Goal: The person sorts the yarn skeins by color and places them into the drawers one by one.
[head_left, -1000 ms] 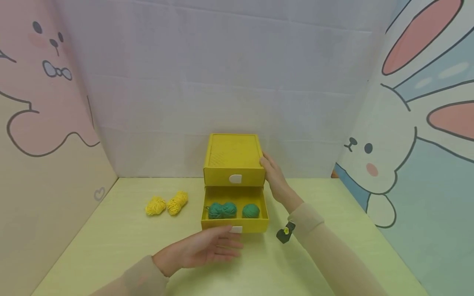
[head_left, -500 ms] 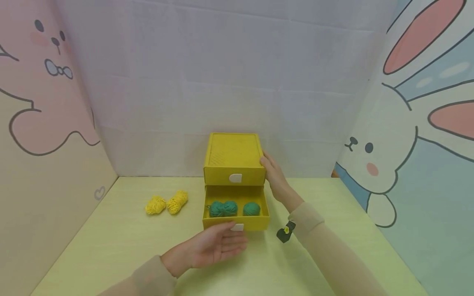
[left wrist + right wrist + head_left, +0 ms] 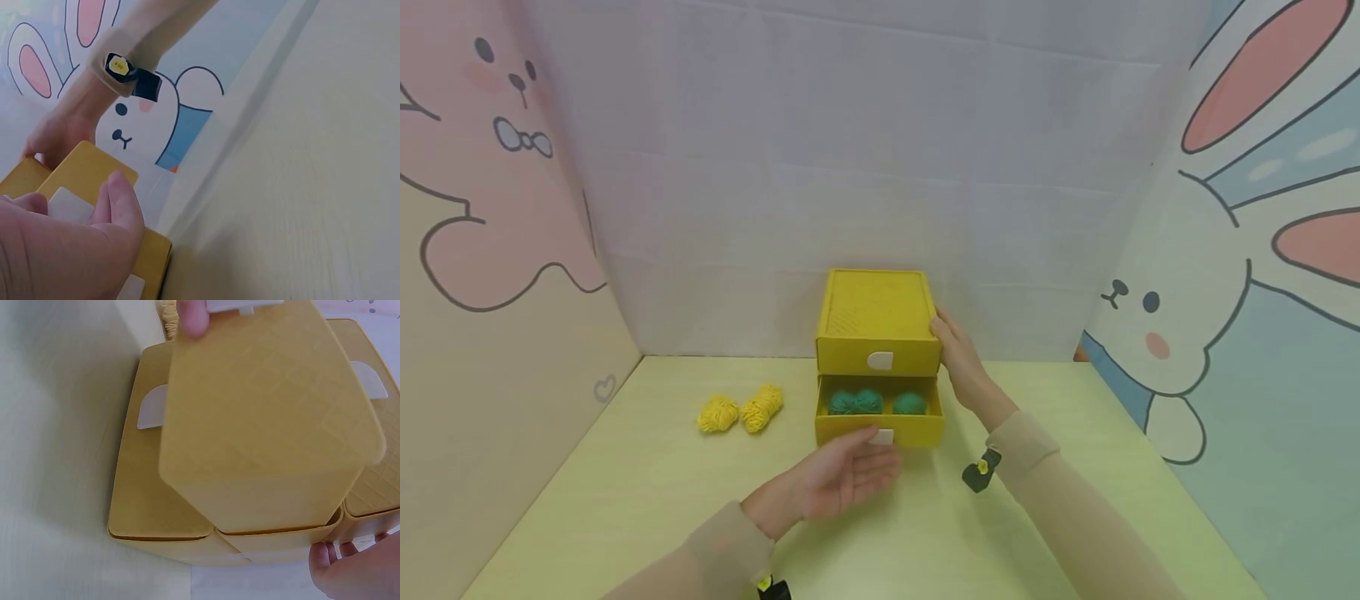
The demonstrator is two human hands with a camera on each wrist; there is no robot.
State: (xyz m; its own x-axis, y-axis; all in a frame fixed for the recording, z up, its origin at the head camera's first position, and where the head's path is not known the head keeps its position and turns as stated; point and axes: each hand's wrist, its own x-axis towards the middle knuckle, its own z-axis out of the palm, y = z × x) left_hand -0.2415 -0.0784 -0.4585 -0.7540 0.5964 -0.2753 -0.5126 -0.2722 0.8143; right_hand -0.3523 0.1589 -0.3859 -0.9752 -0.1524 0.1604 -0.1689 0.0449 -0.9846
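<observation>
In the head view, we see a yellow box of drawers (image 3: 880, 304) on the pale table (image 3: 700, 517), near the white back wall (image 3: 880, 167), with one drawer (image 3: 917, 431) standing partly out. Inside lie a green yarn bundle (image 3: 855, 403), pinched at its middle, and, just beside it, a round green ball (image 3: 910, 404). Our hands are apart: the left hand (image 3: 850, 475) has its fingers loosely straight, palm turned toward the drawer front, thumb beside the white tab (image 3: 883, 436); the right hand (image 3: 961, 358) rests along the box's right side. Two pieces of yellow yarn (image 3: 740, 411) lie on the table, to the left of the box. A cartoon rabbit (image 3: 1187, 333) covers the right wall. In the left wrist view, our left fingers extend before the drawer front, and a lower front (image 3: 157, 259) shows beneath. In the right wrist view, we make out three tiers — the middle drawer is the one sticking out — and our right fingertips (image 3: 350, 549) touch the top tier's side.
</observation>
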